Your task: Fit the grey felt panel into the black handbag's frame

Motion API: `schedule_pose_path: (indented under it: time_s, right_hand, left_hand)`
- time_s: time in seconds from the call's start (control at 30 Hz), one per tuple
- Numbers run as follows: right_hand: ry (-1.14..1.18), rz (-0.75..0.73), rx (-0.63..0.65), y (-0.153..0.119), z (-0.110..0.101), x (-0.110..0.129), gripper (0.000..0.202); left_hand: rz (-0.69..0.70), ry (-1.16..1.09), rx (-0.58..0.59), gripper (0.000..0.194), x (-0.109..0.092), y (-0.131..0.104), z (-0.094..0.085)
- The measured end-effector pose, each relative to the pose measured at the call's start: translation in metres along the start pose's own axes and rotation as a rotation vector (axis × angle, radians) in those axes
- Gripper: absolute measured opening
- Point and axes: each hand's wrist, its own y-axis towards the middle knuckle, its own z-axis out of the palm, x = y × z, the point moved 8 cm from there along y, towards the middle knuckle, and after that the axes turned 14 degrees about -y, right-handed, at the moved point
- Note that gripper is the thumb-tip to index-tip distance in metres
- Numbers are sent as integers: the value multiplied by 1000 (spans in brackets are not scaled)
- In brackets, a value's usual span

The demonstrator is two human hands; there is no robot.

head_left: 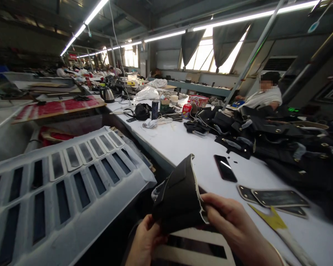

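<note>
Between both hands is a black fabric or leather piece (pixel 179 195) with a pale raw edge along its right side. My left hand (pixel 147 236) has its fingers closed on the lower left corner. My right hand (pixel 230 218) pinches the pale edge at the lower right. Beneath the piece lies a light board with dark strips (pixel 194 245), partly covered by my hands. On the white table (pixel 166 140) to the right are a phone (pixel 225 168), several dark rimmed panels (pixel 279 198) and a yellow-ended tool (pixel 277 220).
A pale tray with dark rectangular panels (pixel 72 236) spans the left. Black bags (pixel 283 136) are heaped along the table's right side. A red can (pixel 186 110), a kettle (pixel 107 95) and plastic wrap (pixel 147 94) stand farther back. A person (pixel 263 95) sits across the table.
</note>
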Motion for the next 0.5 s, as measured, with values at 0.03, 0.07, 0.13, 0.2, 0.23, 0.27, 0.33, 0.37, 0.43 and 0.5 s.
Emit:
schedule_pose_path:
  time_s: [0.03,0.07,0.13,0.2,0.23,0.27,0.33,0.37,0.43,0.5]
  right_hand:
    - [-3,-1,3,-3,2,3,34]
    - [-14,-4,3,-8,4,5,32]
    - [-40,-6,5,-18,7,7,29]
    - [-58,8,3,-31,9,3,31]
    - [-74,20,-9,-37,11,-1,32]
    - [-93,29,-28,-44,11,-4,33]
    - [-133,39,-68,-56,14,-9,35]
    - [-148,32,-71,-62,18,-9,35]
    - [-163,23,-68,-70,25,-4,34]
    - [-151,39,-73,-78,31,1,31]
  left_hand:
    - [9,14,-6,55,-1,-2,-3]
    - [21,23,-19,54,-3,-4,-6]
    - [50,68,-46,54,-12,-7,-15]
    - [130,257,-47,60,-25,-10,-23]
    - [197,397,-39,63,-33,-12,-24]
    - [271,539,-25,65,-40,-16,-24]
    - [383,708,37,56,-46,-26,-19]
    - [403,689,77,45,-47,-31,-16]
    - [375,488,142,36,-44,-40,-11]
    - [293,229,182,48,-38,-44,-6]
